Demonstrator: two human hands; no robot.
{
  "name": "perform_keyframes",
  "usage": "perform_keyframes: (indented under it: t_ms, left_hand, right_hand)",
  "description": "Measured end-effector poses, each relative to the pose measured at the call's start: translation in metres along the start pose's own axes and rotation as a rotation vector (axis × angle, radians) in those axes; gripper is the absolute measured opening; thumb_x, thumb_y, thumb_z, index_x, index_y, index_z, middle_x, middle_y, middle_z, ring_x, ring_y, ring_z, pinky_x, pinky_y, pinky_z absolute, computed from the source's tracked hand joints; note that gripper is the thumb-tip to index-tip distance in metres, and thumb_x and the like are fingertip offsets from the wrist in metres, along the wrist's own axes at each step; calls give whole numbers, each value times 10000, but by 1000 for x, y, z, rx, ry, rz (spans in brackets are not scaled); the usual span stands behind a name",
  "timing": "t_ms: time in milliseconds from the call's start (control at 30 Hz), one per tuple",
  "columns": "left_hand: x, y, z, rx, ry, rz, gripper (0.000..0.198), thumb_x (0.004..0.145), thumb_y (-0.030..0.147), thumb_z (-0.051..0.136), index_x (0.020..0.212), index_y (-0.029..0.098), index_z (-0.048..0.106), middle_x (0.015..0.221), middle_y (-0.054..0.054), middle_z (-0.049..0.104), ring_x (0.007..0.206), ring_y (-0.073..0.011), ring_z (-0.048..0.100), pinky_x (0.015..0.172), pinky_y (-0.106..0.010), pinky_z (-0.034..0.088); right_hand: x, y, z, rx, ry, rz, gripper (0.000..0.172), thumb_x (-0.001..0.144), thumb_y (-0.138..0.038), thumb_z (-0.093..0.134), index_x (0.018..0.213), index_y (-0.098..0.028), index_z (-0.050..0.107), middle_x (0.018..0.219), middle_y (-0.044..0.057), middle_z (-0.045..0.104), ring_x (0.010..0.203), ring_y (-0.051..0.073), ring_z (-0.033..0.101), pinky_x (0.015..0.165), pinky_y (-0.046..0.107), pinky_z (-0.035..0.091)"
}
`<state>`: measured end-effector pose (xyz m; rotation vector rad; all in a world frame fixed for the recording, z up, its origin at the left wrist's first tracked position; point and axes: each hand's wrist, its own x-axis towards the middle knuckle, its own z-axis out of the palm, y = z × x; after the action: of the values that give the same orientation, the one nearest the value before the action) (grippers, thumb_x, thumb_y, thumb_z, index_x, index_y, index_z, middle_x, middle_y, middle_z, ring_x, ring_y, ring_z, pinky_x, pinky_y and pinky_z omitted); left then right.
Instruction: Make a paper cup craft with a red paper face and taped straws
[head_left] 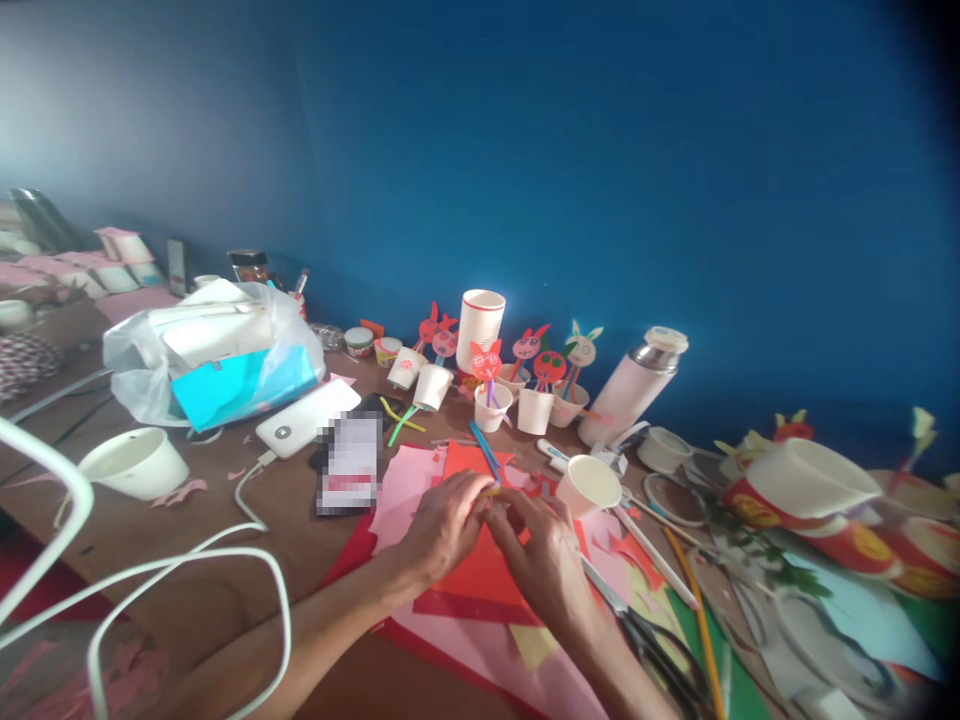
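Note:
Fingertips together, my left hand point(448, 525) and my right hand point(541, 548) meet over a stack of red paper point(480, 585). Between them shows the end of a small yellow piece point(490, 491), pinched by both; the fingers hide the rest, so its kind is unclear. Just beyond the fingertips lie thin blue straws point(484, 450). Pink paper point(405, 485) spreads under and around the red sheets. To the right of my right hand are scissors point(649, 630) with dark handles and a white paper cup point(590, 484).
Paper cups with red animal-face cutouts point(486, 362) stand along the blue wall. A pink thermos point(630, 390) leans behind. At left are a phone point(349, 465), a white power bank point(309, 418), a plastic bag point(217, 350) and a looping white cable point(187, 560). Red bowls point(810, 480) crowd the right.

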<state>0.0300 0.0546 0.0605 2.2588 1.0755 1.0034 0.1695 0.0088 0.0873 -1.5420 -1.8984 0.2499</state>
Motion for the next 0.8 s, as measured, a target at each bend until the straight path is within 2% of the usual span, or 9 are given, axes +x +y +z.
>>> perform_keyframes:
  t_ms: [233,567,800]
  left_hand:
    - [0,-4,2,15,21,37,265,891,166,371,1063,193,572,958,-85,643,904,-202,590,815,-307,432]
    - [0,-1,0,-11,-25,-7,262,909,178,355,1060,183,570,949,-80,646,896,-192,593,809,-292,432]
    - [1,0,-1,21,-11,2,192,902,206,414,1012,177,568,932,-72,656,874,-185,607,790,-282,451]
  right_hand:
    - [0,2,0,-24,-25,11,178,844,-251,474,926,-229,631,720,0,675,669,169,606,737,304,366]
    - [3,2,-5,-75,-65,-22,187,865,-243,444,904,-224,627,698,-7,665,656,160,591,725,293,370]
    - [0,4,-1,-42,-76,20,193,861,-284,465,936,-232,635,689,-8,672,654,169,598,718,293,385]
